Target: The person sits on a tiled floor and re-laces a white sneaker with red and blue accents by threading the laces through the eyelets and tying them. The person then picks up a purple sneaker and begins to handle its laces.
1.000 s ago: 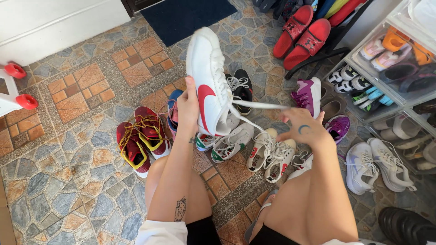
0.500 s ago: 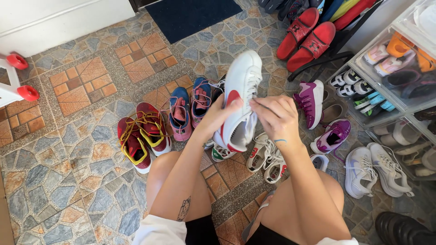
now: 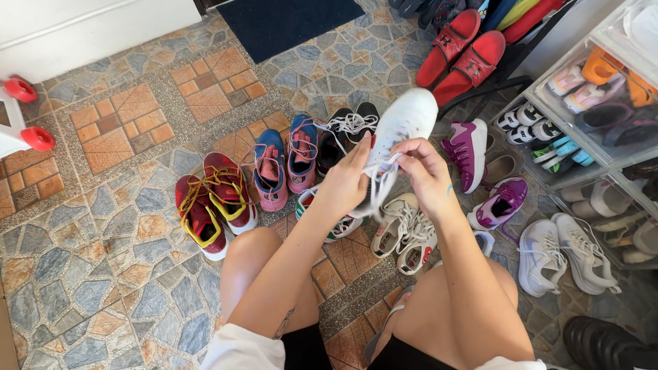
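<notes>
1. Head view, the work in hand: a white sneaker (image 3: 404, 127) is held up off the floor above the person's knees, toe pointing away and up. Both hands meet at its lace area. As far as the picture shows, the white laces (image 3: 379, 179) hang loose and untied below the hands, so I judge the lacing is partly handled and no bow is finished.

2. Head view, the hands: the left hand (image 3: 346, 181) closes around the near side of the sneaker, fingers wrapped on it and steadying it. The right hand (image 3: 421, 171) has its fingers pinched narrow on a strand of lace at the top of the shoe's throat. The sneaker sits between the two hands, touching both; its toe sticks out beyond the fingertips.

3. Head view, what lies about: on the stone-patterned floor (image 3: 103, 233) below the hands stand rows of other shoes. There is a red pair with yellow laces (image 3: 209, 205), a blue and pink pair (image 3: 284, 164), a black pair with white laces (image 3: 349, 130) and a white pair with red marks (image 3: 408, 233) just under the held sneaker. Purple sneakers (image 3: 480, 171) lie to the right, near a clear shoe rack (image 3: 589, 123) filled with more pairs. Red slides (image 3: 466, 51) rest farther off beside a dark doormat (image 3: 288, 20).
</notes>
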